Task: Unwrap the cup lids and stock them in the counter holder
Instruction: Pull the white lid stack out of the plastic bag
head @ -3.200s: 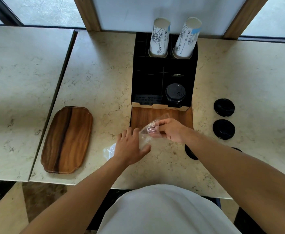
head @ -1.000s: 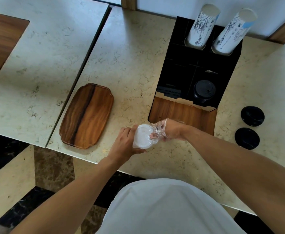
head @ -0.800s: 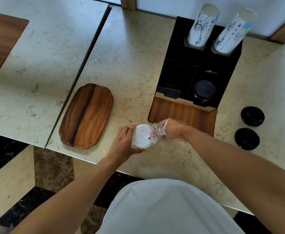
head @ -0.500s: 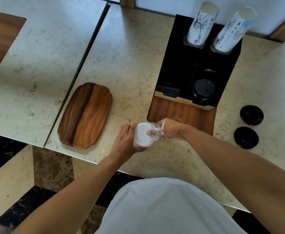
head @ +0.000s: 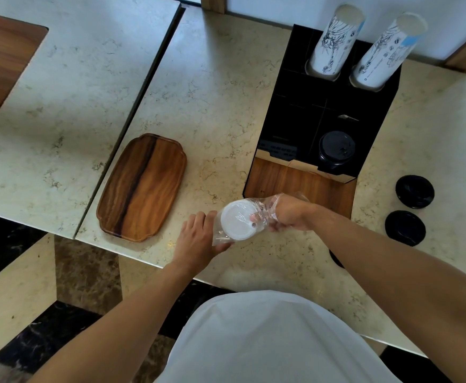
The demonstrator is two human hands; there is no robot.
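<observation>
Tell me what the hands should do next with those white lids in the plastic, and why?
Probably peel the clear plastic wrap back off the stack of white round lids. The wrap covers the lids; the left hand grips one end and the right hand pinches the other. The black counter holder has open slots waiting.

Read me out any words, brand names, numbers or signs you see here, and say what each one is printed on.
No text here can be read.
Left cup stack: black line drawing, with small print too blurred to read.
Right cup stack: sketches and a blue band; any lettering is too small.
White lids in clear wrap, black lids and wooden tray: no print visible.
</observation>
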